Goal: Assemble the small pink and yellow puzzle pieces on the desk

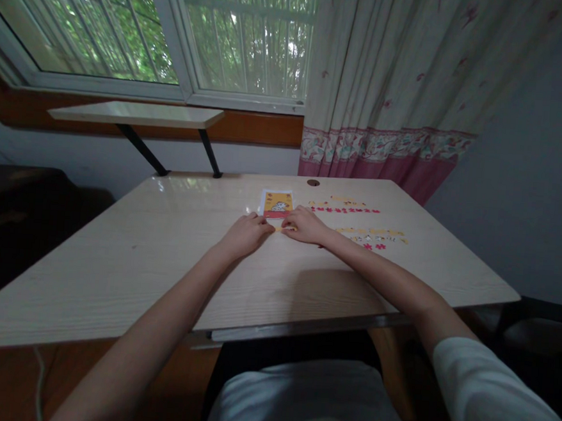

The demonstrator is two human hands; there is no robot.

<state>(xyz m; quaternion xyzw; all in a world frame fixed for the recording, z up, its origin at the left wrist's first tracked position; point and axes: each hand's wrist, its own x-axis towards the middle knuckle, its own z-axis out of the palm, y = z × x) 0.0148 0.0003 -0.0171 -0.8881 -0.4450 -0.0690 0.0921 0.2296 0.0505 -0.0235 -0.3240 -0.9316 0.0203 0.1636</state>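
My left hand [246,235] rests on the table with its fingertips pinched at the left end of small yellow jigsaw puzzle pieces [278,230]. From the other side, my right hand [306,227] closes its fingers on the right end of these pieces; how they fit together is too small to tell. Just beyond my hands lies a picture card [276,200], yellow with a white figure and a red lower band. Part of its lower right edge is close behind my right fingers.
Rows of small loose puzzle pieces lie right of my hands: red ones [348,210], yellow ones [390,232] and a few pinkish-red ones [380,247]. A raised shelf [138,114] stands at the table's back left. A cable hole [314,182] is near the back edge.
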